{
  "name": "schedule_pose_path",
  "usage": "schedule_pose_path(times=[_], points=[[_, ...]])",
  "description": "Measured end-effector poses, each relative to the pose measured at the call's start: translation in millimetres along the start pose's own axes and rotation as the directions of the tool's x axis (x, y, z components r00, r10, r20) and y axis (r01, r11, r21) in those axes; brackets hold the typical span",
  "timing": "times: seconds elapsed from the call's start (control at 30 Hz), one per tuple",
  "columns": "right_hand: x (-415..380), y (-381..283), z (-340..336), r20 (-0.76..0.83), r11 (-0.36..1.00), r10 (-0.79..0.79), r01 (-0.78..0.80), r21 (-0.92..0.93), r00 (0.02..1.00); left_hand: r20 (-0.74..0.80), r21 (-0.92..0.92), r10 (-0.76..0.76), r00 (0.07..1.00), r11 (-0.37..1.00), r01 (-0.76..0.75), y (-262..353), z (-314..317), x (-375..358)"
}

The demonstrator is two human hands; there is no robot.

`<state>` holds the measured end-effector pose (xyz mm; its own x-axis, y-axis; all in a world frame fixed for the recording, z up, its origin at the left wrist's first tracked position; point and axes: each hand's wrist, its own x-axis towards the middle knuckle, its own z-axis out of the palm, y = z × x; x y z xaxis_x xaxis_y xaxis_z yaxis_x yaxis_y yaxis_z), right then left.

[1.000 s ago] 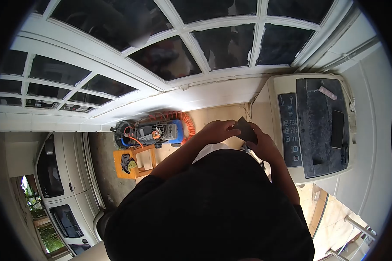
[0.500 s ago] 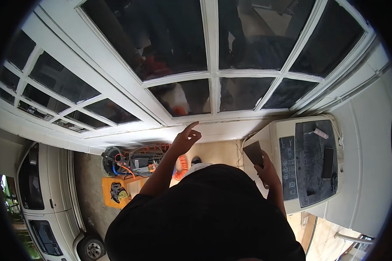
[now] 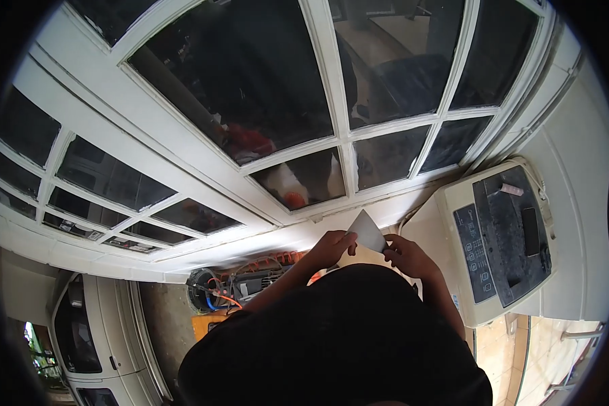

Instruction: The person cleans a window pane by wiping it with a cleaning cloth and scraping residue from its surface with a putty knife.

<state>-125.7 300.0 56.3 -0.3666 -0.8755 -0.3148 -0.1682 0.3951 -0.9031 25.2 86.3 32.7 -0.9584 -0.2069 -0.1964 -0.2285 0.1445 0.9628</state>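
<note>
Before my body, both hands hold a small flat sheet of sandpaper (image 3: 368, 232), its pale grey face turned up and one corner pointing toward the window. My left hand (image 3: 334, 247) pinches its left edge between thumb and fingers. On the lower right corner, my right hand (image 3: 407, 256) is closed in a similar pinch. Just beyond the sheet rises the white window frame (image 3: 345, 135) with dark glass panes; its paint looks uneven along the edges.
A top-loading washing machine (image 3: 446, 203) stands at my right, with a dark phone (image 3: 531, 231) and a small pinkish cylinder (image 3: 511, 189) on its lid. To the left are an air compressor (image 3: 257, 281), an orange stool (image 3: 201, 326) and a parked vehicle (image 3: 108, 325).
My left hand has come down from the window to grip the sandpaper. My right hand has brought the sheet inward from beside the washing machine, and its lighter face now shows. The view has tilted.
</note>
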Motion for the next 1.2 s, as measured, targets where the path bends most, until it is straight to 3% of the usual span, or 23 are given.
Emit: schedule_pose_path(times=[0.07,0.27,0.4,0.57,0.73,0.8,0.87,0.93,1.0,1.07,1.13,1.2], points=[[-7,2,-2,0.063,0.995,0.081,-0.085,0.053,0.995,0.003,0.032,0.035,0.999,0.999,-0.035,-1,5,1],[-27,24,-12,0.003,0.996,0.056,-0.056,0.069,0.998,-0.083,0.218,0.17,0.982,0.965,-0.148,22,22,-4],[-37,30,-12,-0.005,0.986,0.095,-0.094,0.14,0.995,-0.022,0.371,0.139,0.99,0.921,-0.121,30,27,-12],[-38,31,-9,0.097,0.981,0.127,-0.14,0.137,0.987,-0.097,0.337,0.162,0.982,0.934,-0.121,9,36,-22],[-26,22,-7,0.17,0.991,0.13,-0.13,-0.008,0.977,-0.153,0.364,0.261,0.953,0.911,-0.191,-3,19,-33],[-19,-2,-3,0.188,0.993,0.116,-0.108,-0.052,0.975,-0.211,0.254,0.238,0.948,0.95,-0.182,-6,11,-38],[-9,-16,3,0.189,0.987,0.106,-0.08,-0.142,0.976,-0.298,0.252,0.325,0.897,0.934,-0.255,-11,-3,-43],[5,-22,8,0.185,0.984,0.123,-0.095,-0.153,0.975,-0.344,0.418,0.372,0.862,0.883,-0.214,-9,-24,-53],[19,-26,13,0.146,0.988,0.076,-0.054,-0.144,0.986,-0.434,0.437,0.496,0.752,0.846,-0.306,-24,-41,-53],[27,-35,18,0.101,0.991,0.042,-0.028,-0.127,0.994,-0.598,0.178,0.205,0.775,0.977,-0.121,-3,-59,-69],[37,-48,22,0.021,0.985,-0.029,0.032,-0.168,0.999,-0.717,0.181,0.226,0.659,0.974,-0.138,-2,-73,-78],[43,-59,22,-0.056,0.952,-0.114,0.093,-0.293,0.992,-0.704,0.264,0.306,0.641,0.95,-0.164,-6,-89,-84]])
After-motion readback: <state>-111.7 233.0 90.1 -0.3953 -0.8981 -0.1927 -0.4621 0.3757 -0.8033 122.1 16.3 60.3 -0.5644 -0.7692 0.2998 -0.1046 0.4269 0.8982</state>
